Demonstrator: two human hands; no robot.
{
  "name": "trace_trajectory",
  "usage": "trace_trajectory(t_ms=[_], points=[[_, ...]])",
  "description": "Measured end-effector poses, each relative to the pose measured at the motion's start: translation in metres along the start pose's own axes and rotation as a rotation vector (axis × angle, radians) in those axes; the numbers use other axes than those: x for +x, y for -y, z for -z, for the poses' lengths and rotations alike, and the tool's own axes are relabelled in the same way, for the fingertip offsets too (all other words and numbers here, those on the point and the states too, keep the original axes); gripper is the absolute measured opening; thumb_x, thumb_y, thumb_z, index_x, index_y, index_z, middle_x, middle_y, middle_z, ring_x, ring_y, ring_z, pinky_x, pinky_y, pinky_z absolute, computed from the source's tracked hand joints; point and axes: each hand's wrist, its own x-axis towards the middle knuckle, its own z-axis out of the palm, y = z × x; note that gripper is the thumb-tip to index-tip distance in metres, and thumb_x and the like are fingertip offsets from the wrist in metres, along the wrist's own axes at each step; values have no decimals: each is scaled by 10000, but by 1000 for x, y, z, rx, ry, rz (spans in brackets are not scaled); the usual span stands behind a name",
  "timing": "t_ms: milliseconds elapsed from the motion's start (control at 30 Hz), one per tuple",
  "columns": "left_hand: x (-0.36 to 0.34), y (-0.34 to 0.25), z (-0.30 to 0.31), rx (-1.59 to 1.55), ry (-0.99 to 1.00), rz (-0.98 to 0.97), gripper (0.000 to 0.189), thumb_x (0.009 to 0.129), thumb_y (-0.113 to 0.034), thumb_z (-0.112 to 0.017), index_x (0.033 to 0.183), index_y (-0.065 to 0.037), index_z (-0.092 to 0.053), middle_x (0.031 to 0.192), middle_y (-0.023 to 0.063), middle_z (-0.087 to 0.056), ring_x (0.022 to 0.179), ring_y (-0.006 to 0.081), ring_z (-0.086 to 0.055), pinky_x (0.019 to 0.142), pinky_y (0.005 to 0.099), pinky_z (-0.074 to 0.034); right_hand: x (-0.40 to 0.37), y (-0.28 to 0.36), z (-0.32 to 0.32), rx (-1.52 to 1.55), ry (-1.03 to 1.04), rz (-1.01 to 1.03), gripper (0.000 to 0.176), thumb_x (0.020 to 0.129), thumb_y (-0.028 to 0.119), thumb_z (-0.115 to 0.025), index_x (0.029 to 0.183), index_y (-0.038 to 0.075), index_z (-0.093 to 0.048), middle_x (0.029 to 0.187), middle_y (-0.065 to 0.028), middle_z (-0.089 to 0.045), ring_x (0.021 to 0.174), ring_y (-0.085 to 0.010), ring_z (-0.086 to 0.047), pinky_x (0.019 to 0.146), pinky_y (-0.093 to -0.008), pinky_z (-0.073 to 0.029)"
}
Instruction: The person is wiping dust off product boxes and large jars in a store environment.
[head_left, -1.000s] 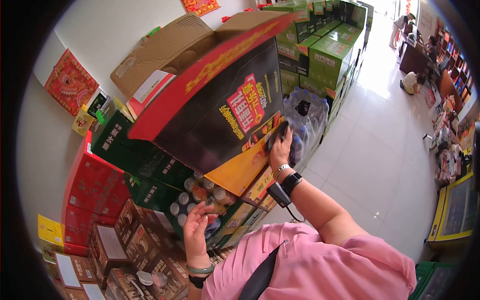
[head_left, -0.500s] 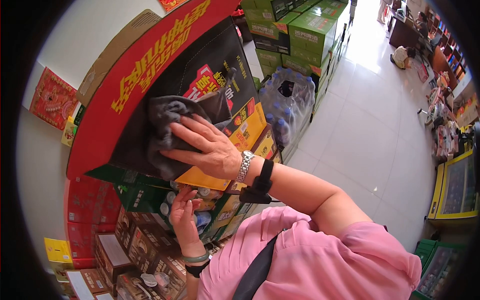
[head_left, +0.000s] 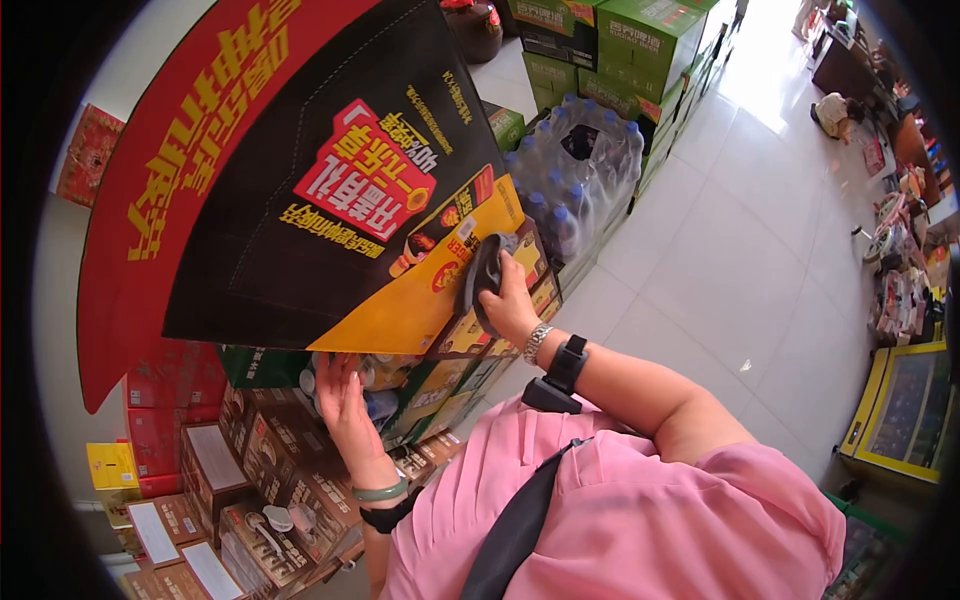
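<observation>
My right hand (head_left: 512, 308), with a silver watch at the wrist, grips a bunched dark grey cloth (head_left: 486, 278). The cloth lies against the yellow corner of a large black, red and yellow printed cardboard panel (head_left: 260, 250). Lower down, my left hand (head_left: 350, 415), wearing a green bangle, has its fingers stretched upward. Its fingertips are right at the panel's lower edge, in front of several cans (head_left: 385, 370).
Shrink-wrapped bottles with blue caps (head_left: 575, 180) stand beyond the panel, near stacked green cartons (head_left: 650, 45). Brown boxes (head_left: 290, 470) and red boxes (head_left: 165, 430) are at lower left. Pale tiled floor (head_left: 690, 270) runs along the right, with a yellow-framed cooler (head_left: 895, 410) and a crouching person (head_left: 832, 115) farther off.
My right hand has swept the cloth rightward from the panel's middle to its yellow corner, uncovering the printing. My left hand has straightened its fingers and moved slightly up to the lower edge.
</observation>
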Motion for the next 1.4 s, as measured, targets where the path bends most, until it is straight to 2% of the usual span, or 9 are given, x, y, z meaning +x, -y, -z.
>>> trace_trajectory(t_ms=[167, 200, 300, 500, 700, 900, 967, 1167, 1400], points=[[8, 14, -18, -55, 46, 27, 620, 947, 50, -547, 1520, -23, -321, 1465, 105, -441, 1362, 224, -420, 1148, 349, -297, 7, 13, 62, 367, 497, -270, 626, 806, 33, -609, 1420, 36, -492, 1140, -107, -654, 1006, -185, -634, 882, -285, -513], [10, 16, -22, -57, 76, 19, 626, 941, 61, -551, 1517, -19, -321, 1461, 105, -443, 1364, 225, -418, 1154, 351, -292, 12, 4, 66, 374, 308, -163, 493, 774, 23, -600, 1266, 45, -625, 988, -91, -699, 941, -193, -663, 884, -287, -526], [13, 18, -32, -14, 140, 21, 634, 939, 69, -562, 1513, -24, -311, 1452, 107, -439, 1362, 219, -413, 1163, 356, -290, 46, -19, 75, 122, -205, 127, 571, 832, 95, -582, 1394, 54, -491, 1393, -219, -481, 1306, -374, -474, 1105, -380, -386], [15, 15, -28, 92, 241, 42, 642, 945, 56, -571, 1516, -38, -292, 1468, 121, -411, 1368, 225, -403, 1182, 375, -276, 57, -36, 36, -160, -232, 169, 677, 854, 91, -576, 1483, 41, -330, 1463, -217, -399, 1335, -424, -440, 1111, -424, -399], [21, 25, -11, 76, 332, 32, 693, 950, 46, -570, 1544, -32, -222, 1495, 147, -379, 1403, 254, -367, 1201, 399, -238, -14, -31, 3, -143, 321, 260, 651, 827, 74, -586, 1439, 10, -377, 1469, -236, -390, 1346, -414, -433, 1122, -426, -391], [22, 18, -1, 116, 401, 53, 726, 933, 58, -575, 1552, -37, -208, 1529, 155, -338, 1429, 258, -338, 1202, 422, -235, -20, -3, 13, -169, 731, 31, 615, 790, 86, -586, 1403, 92, -530, 1235, -221, -648, 1185, -351, -612, 1010, -380, -484], [23, 18, 0, 109, 421, 43, 727, 933, 56, -575, 1553, -23, -203, 1549, 154, -316, 1441, 260, -324, 1199, 429, -239, -28, -5, 1, -186, 675, 151, 609, 786, 88, -578, 1395, 94, -549, 1219, -217, -659, 1176, -350, -616, 1011, -374, -483], [25, 19, 12, 118, 457, 8, 766, 926, 45, -584, 1568, -18, -172, 1567, 161, -313, 1456, 271, -323, 1197, 420, -245, 4, -10, 32, 3, 645, -95, 622, 755, 103, -611, 1374, 57, -576, 1246, -139, -651, 1166, -244, -599, 1027, -331, -456], [27, 10, 16, 163, 412, -134, 712, 950, -14, -595, 1549, -1, -210, 1544, 157, -345, 1427, 271, -350, 1200, 405, -213, 42, 61, 135, 497, 177, -56, 534, 843, -15, -599, 1368, 43, -516, 1218, -52, -607, 1125, -135, -578, 995, -279, -471]])
